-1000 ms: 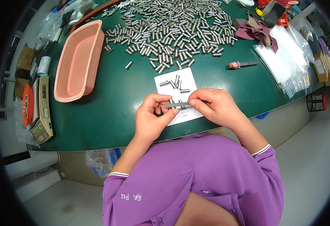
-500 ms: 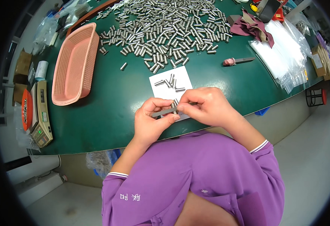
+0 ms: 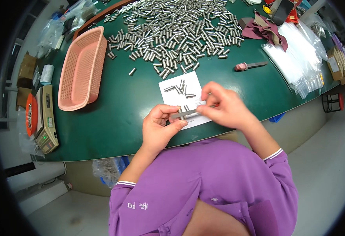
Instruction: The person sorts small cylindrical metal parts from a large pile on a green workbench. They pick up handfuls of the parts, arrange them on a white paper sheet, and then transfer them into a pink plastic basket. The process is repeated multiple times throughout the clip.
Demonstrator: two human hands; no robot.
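Note:
My left hand pinches a short metal pin between thumb and fingers, close to the table's front edge. A flat grey file lies across the pin, its far end reaching toward the left palm. My right hand, slightly blurred, grips the file's other end with thumb and fingers, to the right of the pin. Beneath the hands is a white sheet of paper. Several loose metal pins rest on the paper just beyond my hands.
A large pile of metal pins covers the far middle of the green table. A pink plastic basket and a scale stand left. To the right lie a pink-handled flat tool, a maroon cloth and clear plastic bags.
My right hand has drawn back to the right with the file, exposing more of the blade. The left hand still holds the pin in nearly the same place.

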